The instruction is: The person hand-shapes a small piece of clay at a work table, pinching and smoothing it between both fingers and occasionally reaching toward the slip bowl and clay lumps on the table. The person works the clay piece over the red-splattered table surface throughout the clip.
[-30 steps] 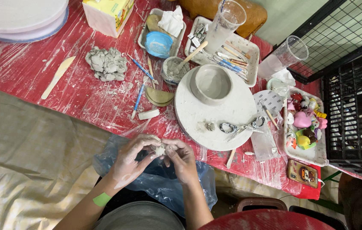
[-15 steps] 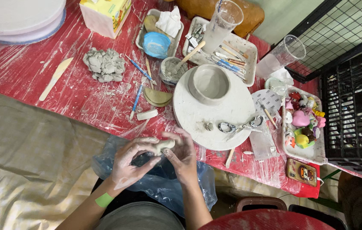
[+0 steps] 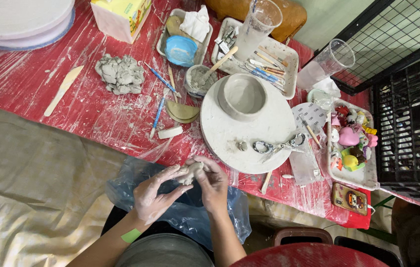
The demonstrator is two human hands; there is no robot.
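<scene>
Clay lump point(image 3: 189, 173), pale grey and damp, sits pinched between both hands just off the near edge of the worktop point(image 3: 96, 106), above a crumpled blue plastic bag point(image 3: 190, 212). The left hand point(image 3: 153, 194) cups it from below with clay-whitened fingers closed against it; the right hand point(image 3: 214, 182) presses on it from the other side, thumb on top. The worktop is covered in red plastic film, smeared white. On it lie one round white turntable point(image 3: 247, 133) carrying one thick-walled grey clay bowl point(image 3: 243, 96), one rough heap of clay point(image 3: 119, 74), two clear plastic cups point(image 3: 259, 24), and one flat wooden knife point(image 3: 63, 90).
</scene>
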